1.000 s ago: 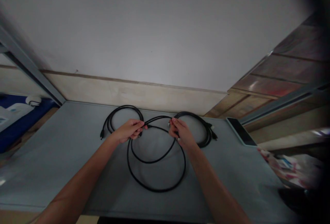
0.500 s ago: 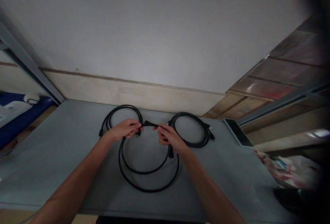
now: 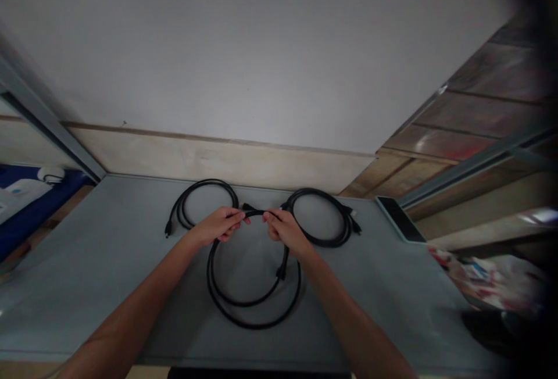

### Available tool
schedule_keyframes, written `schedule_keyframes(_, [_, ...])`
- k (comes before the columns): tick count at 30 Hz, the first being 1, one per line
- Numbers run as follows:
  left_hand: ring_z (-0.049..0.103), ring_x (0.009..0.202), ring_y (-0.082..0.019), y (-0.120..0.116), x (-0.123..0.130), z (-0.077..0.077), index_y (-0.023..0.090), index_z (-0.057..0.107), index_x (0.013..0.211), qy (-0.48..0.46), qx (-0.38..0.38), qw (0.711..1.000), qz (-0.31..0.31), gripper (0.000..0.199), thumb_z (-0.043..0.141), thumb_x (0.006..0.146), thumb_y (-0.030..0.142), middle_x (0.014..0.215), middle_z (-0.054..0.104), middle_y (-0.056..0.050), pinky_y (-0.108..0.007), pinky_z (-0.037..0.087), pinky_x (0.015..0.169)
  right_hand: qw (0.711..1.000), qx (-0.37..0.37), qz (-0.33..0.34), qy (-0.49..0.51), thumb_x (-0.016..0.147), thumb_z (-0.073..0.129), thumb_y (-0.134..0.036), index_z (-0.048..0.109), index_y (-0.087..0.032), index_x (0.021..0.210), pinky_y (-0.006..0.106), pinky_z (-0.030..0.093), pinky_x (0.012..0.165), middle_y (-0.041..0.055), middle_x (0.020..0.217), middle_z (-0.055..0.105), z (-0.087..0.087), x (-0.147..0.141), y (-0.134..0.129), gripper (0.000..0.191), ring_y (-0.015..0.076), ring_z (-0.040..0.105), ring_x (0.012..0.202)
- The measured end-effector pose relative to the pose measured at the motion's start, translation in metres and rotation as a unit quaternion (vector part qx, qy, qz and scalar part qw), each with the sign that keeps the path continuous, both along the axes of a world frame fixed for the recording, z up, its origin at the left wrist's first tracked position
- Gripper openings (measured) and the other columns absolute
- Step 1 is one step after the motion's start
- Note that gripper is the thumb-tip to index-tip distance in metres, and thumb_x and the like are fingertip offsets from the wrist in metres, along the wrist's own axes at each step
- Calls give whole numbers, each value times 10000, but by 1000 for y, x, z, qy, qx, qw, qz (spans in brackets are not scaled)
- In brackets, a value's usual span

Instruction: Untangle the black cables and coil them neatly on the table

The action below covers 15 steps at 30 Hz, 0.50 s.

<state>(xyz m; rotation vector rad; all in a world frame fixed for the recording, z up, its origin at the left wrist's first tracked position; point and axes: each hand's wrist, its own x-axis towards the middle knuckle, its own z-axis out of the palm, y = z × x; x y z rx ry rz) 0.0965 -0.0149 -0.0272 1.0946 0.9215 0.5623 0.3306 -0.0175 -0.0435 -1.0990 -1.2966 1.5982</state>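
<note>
Left hand and right hand pinch the middle black cable, whose loops (untied, I think) may spread if either slackens.

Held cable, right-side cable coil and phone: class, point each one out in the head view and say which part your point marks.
Held cable (image 3: 256, 213): head view, on its short upper stretch.
Right-side cable coil (image 3: 347, 229): head view, on its right edge.
Phone (image 3: 401, 220): head view, on its dark screen.
</note>
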Motion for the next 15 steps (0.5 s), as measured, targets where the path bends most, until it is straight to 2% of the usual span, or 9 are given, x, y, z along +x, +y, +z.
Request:
schedule_keyframes(5, [192,449,-34,3,-8,-3,133,612,1010,-57,-12,998,13,374,652,865,475,623,337,79,-168,134,402,985,27,-144,87,757,748,-555,549,-196,727,216,179,369,-101,467,294,7,18,12,412,45,219,380])
schedule_keyframes(9, [230,436,-32,3,-7,-5,144,591,959,-84,-20,996,23,335,628,887,468,617,350,79,-166,173,401,968,32,-195,154,782,739,-560,541,-199,734,212,206,369,-110,490,246,11,20,13,415,41,191,388])
schedule_keyframes(15, [261,434,-37,4,0,-9,162,529,836,-137,-45,988,61,335,641,882,474,577,323,91,-168,244,424,952,35,-241,188,799,726,-557,532,-201,736,218,235,380,-112,508,239,12,17,12,410,43,195,387])
